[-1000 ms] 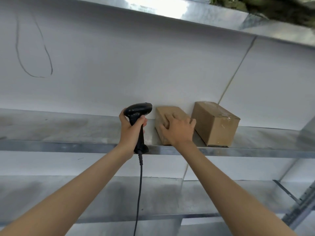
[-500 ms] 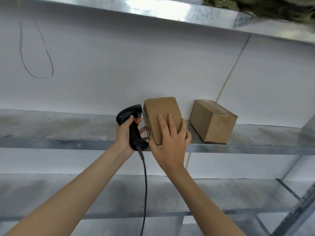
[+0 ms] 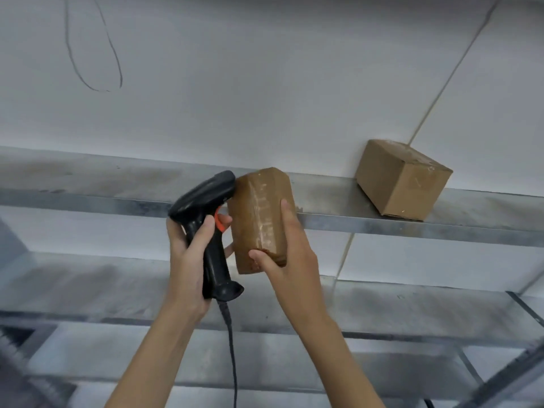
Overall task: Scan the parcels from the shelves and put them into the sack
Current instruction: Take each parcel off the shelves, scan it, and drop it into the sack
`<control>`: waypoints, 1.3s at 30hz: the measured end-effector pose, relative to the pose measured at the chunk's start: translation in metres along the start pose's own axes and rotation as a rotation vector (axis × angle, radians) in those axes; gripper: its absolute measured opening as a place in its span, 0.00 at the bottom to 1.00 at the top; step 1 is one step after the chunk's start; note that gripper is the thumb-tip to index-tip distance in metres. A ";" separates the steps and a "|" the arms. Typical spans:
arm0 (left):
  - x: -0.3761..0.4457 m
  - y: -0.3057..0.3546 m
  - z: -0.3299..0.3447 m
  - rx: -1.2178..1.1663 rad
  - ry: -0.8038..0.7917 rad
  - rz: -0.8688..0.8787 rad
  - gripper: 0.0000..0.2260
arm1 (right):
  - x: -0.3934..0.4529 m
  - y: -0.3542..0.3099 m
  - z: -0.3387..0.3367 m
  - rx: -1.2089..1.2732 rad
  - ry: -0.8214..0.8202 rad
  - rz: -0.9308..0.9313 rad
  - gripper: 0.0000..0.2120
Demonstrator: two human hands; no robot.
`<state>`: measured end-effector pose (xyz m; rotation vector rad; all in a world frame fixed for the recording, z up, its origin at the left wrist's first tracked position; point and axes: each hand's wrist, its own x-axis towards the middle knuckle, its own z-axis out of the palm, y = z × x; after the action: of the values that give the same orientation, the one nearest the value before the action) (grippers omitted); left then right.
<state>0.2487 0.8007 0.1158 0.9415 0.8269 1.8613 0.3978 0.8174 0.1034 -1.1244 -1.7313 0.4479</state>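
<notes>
Two parcels: one in hand, one on the shelf.
Held parcel: small brown taped box, lifted clear of the shelf, standing on end in front of its near edge.
Right hand: fingers wrapped round the far side, thumb under the lower near corner, gripping the held parcel.
Left hand: fingers closed round the grip of the black scanner, whose head nearly touches the parcel's left face.
Handling: judged light and stiff, since one hand carries it; the glossy tape strip looks slippery, so bare cardboard edges are the better hold.
Second parcel: brown carton, farther right on the same shelf, against the white wall.
Sack: out of view.
</notes>
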 end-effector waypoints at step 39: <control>-0.091 -0.078 -0.085 0.033 0.154 -0.343 0.20 | -0.118 0.055 0.042 0.564 0.036 0.549 0.24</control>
<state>0.2376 0.7357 -0.0161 0.6333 1.0443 1.6373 0.3975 0.7536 -0.0182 -1.1547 -1.1281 1.1622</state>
